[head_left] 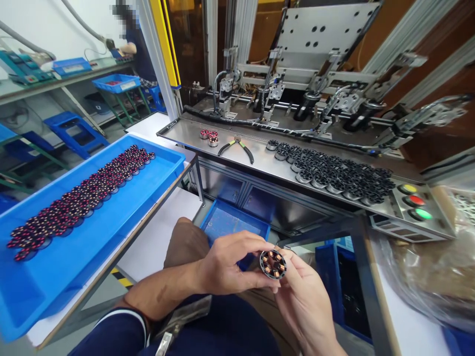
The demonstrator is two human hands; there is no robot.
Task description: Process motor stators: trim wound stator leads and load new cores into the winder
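Observation:
Above my lap I hold a small round motor stator with copper windings, its open face turned up toward me. The thumb and fingers of my left hand close on its left side. My right hand grips it from the right and below, fingers partly hidden behind it. On the metal ledge ahead lie a pair of pliers with green-black handles and a few stators with red parts. Farther right on the ledge sit many black, unwound-looking stators in packed rows.
Left, a blue tray carries rows of stators with red and copper parts. A machine stands behind the ledge. Yellow, red and green buttons are at right, beside a plastic bag. A person works far left.

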